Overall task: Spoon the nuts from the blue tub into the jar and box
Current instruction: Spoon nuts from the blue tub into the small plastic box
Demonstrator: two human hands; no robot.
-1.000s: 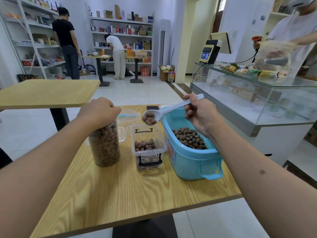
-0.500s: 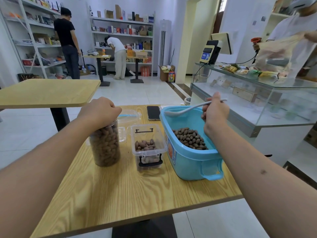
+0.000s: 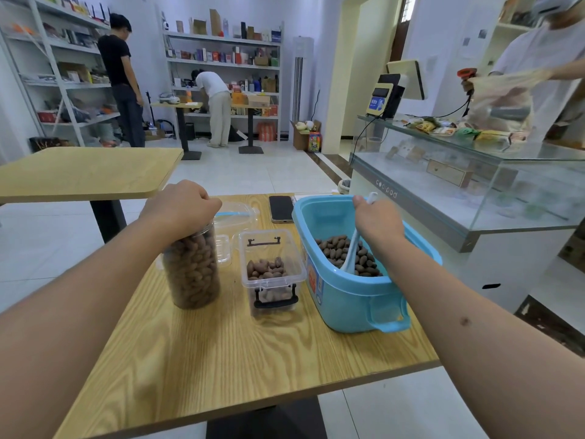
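Head view, left hand [image 3: 180, 205] gripping the top of a nut-filled jar [image 3: 192, 267], clear box [image 3: 271, 271] partly filled with nuts, right hand [image 3: 376, 220] holding a white spoon [image 3: 352, 252] dipped into nuts [image 3: 338, 250] in the blue tub [image 3: 351, 299], all on the table [image 3: 240, 359], tub label unreadable.

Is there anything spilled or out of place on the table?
Nothing stands out. No nuts lie loose on the table; they are in the jar, the box and the blue tub. A phone lies behind.
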